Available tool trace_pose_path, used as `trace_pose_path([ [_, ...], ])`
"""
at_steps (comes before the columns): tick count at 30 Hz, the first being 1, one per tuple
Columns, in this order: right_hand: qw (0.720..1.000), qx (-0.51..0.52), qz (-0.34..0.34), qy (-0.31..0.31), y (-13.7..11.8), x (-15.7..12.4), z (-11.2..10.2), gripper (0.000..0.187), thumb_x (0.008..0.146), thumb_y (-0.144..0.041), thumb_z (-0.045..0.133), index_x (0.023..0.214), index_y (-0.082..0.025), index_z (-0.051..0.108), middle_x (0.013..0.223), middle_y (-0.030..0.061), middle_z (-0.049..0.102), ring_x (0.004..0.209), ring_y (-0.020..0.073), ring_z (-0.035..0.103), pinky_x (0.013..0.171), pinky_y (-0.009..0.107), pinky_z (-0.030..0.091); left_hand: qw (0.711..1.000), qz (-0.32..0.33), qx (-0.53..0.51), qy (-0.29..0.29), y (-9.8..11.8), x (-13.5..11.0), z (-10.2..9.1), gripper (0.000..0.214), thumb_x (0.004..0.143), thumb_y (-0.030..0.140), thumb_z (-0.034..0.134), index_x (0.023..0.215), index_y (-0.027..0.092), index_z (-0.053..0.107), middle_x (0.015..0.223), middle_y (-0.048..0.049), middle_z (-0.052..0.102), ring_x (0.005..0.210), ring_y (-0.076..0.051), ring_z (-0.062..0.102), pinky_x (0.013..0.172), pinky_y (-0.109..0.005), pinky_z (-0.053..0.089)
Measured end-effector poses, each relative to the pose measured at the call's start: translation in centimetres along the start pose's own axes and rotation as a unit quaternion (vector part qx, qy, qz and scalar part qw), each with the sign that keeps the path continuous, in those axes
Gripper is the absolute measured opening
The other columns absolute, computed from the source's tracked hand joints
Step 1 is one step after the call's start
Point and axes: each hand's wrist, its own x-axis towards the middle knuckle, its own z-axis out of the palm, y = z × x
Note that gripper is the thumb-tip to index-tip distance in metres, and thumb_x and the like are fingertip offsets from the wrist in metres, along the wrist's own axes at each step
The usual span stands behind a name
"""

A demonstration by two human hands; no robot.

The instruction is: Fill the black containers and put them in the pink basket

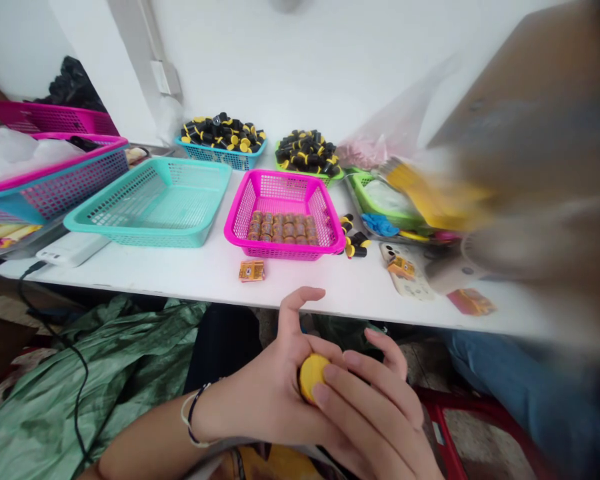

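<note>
Both my hands meet low in the picture, below the table's front edge. My left hand (273,387) is curled around a small round yellow cap (311,375), its forefinger sticking up. My right hand (375,407) lies over the same cap from the right, fingers pressed on it. Straight ahead on the white table (180,273) stands a pink basket (285,193) with rows of small brown-orange pieces (283,228). A loose orange packet (251,270) lies in front of it.
An empty teal basket (155,200) stands left of the pink one. Behind are a blue basket (223,155) and a green basket (307,170) heaped with black-and-yellow caps. Pink and blue baskets stack at far left. A blurred person fills the right side. Green sheeting (80,387) lies below left.
</note>
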Motion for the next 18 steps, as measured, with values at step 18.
trace_pose_path([
  [18,0.992,0.015,-0.086,-0.096,0.9,4.5,0.8,0.051,0.101,-0.013,0.057,0.151,-0.013,0.047,0.126,0.0109,0.073,0.144,0.0276,0.051,0.122,0.052,0.044,0.991,0.049,0.064,0.109,-0.3,0.3,-1.0,0.093,0.073,0.005,0.074,0.142,0.026,0.015,0.113,-0.0071,0.074,0.095,-0.020,0.074,0.092,-0.035,0.053],
])
